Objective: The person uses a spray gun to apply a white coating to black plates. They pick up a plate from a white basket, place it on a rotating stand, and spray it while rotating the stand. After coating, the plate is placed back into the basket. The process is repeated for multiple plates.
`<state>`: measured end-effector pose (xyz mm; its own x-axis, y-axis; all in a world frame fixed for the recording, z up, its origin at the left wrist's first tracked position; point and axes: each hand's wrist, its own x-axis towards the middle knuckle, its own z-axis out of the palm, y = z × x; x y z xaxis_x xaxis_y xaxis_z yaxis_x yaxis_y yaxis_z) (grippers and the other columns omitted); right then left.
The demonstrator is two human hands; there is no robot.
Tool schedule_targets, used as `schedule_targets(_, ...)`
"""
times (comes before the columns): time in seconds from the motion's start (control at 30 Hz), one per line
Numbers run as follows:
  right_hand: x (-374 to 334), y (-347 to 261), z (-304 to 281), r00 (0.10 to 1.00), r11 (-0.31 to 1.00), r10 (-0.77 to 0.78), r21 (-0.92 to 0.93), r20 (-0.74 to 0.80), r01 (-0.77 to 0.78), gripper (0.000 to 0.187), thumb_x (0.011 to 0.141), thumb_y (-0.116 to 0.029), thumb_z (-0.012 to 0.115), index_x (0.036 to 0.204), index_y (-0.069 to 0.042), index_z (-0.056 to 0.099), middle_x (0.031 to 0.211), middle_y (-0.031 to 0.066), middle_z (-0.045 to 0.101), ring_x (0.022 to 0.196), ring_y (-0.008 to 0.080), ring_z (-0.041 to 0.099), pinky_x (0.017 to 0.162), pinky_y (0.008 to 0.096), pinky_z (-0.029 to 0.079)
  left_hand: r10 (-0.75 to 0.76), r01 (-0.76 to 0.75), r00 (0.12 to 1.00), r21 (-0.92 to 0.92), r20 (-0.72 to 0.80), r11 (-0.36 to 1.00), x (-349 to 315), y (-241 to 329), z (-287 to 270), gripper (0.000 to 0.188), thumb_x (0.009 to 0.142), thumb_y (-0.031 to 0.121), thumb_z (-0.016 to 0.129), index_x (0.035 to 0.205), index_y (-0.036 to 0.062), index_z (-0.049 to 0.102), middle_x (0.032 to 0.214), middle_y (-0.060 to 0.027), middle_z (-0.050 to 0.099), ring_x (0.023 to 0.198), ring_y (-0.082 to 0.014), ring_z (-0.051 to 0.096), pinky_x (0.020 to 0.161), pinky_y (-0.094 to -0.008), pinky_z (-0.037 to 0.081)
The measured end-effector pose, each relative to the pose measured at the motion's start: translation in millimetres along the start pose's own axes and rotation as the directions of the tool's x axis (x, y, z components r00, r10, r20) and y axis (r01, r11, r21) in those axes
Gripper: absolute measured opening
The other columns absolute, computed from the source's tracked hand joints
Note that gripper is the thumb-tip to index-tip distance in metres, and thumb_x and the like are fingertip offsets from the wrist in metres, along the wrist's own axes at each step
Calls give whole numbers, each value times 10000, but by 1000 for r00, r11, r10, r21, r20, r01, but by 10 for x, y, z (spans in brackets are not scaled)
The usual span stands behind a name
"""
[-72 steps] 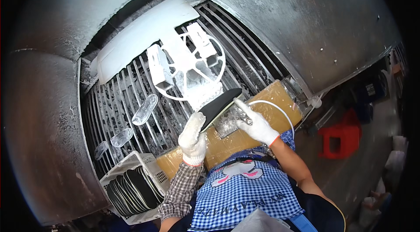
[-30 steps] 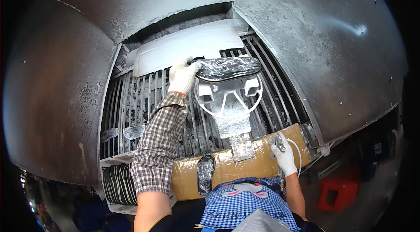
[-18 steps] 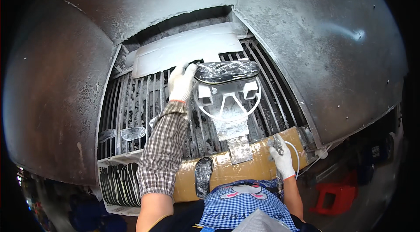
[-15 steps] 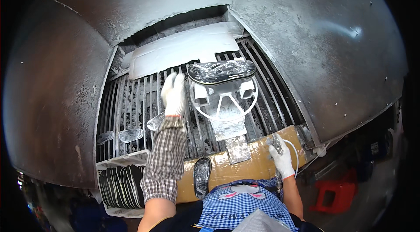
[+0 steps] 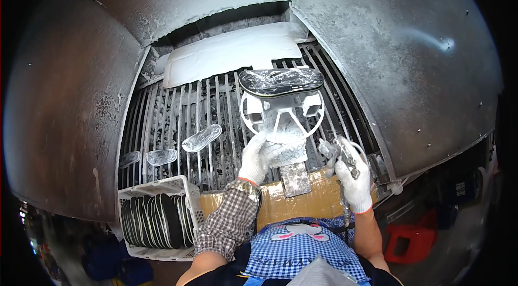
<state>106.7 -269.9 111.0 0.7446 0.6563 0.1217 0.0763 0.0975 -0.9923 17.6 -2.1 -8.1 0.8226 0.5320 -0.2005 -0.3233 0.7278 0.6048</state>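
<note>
A dark, shoe-sole-shaped piece with shiny film on top (image 5: 281, 82) lies across a white-coated round wheel stand (image 5: 278, 131) over the slatted grate. My left hand (image 5: 254, 163), in a white knit glove under a checked sleeve, is at the near-left rim of the wheel. Its fingers are apart and hold nothing; whether they touch the rim I cannot tell. In my gloved right hand (image 5: 355, 181) is a metal spray gun (image 5: 345, 157) with a hose, its front end toward the stand's near right side.
Metal booth walls (image 5: 394, 65) enclose the grate (image 5: 162, 102). Several film-covered sole shapes (image 5: 202, 138) lie on its left part. A white basket (image 5: 197, 200) of upright dark soles stands at front left. Brown-taped cardboard (image 5: 270, 205) edges the front; a red stool (image 5: 413, 243) stands right.
My left hand has come back from the grate toward the wheel's near rim, uncovering a film-covered sole shape. My right hand has lifted the spray gun and brought it nearer the stand.
</note>
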Motion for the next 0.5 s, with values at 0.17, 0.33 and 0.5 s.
schedule_targets(0.17,186,-351,368,991,965,-68,261,119,35,635,1049,-95,649,1608,74,399,1289,163,691,996,136,677,882,307,594,-41,42,998,-14,39,999,23,-121,62,340,1084,278,632,1293,9,624,1194,-166,728,1038,-300,740,915,-448,627)
schedule_targets(0.33,323,-616,570,965,977,-177,152,192,149,618,1027,-19,623,1600,82,415,1409,170,661,1123,137,668,985,306,555,-91,93,989,-13,115,996,58,-285,95,437,1107,286,565,1463,34,543,1390,-149,667,1250,-294,675,1033,-463,590)
schedule_targets(0.5,396,-584,603,963,976,-214,86,165,202,607,1024,-21,623,1590,87,431,1433,177,658,1239,164,643,1040,313,527,-131,133,983,-13,126,991,41,-335,212,419,1096,252,541,1469,59,543,1402,-138,658,1251,-290,674,1016,-466,600)
